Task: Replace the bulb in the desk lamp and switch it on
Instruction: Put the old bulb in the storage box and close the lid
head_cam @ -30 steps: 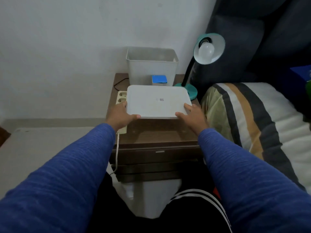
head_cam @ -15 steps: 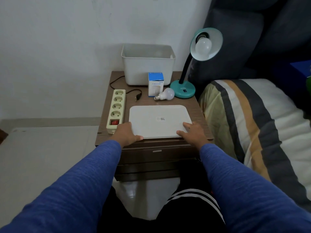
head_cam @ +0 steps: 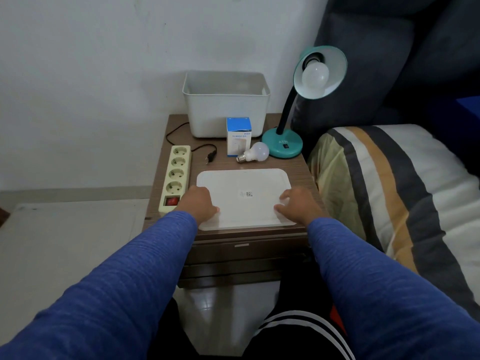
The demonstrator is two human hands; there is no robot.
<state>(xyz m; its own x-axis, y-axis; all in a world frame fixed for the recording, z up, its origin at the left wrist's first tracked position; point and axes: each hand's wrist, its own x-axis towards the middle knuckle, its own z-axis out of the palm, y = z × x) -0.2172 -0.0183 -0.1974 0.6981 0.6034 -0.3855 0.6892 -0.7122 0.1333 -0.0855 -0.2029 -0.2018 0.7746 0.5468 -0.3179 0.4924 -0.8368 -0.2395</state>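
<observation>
A teal desk lamp (head_cam: pixel 282 146) stands at the back right of the nightstand (head_cam: pixel 302 167), unlit, with a white bulb (head_cam: pixel 315 75) in its shade. A spare white bulb (head_cam: pixel 255 152) lies on its side next to the lamp's base, in front of a blue and white box (head_cam: pixel 238 136). The lamp's black plug (head_cam: pixel 211 157) lies loose beside the cream power strip (head_cam: pixel 175 178). A flat white tray (head_cam: pixel 244 185) lies at the nightstand's front. My left hand (head_cam: pixel 200 203) grips its left edge. My right hand (head_cam: pixel 298 203) holds its right edge.
A white plastic bin (head_cam: pixel 226 110) stands at the back against the wall. A bed with a striped cover (head_cam: pixel 389 183) adjoins the nightstand on the right. Pale floor (head_cam: pixel 65 242) lies to the left. The power strip has a red switch (head_cam: pixel 172 201).
The tray was held up in front of the bulb and box. Both hands brought it down and towards me, and it now lies flat at the nightstand's front edge.
</observation>
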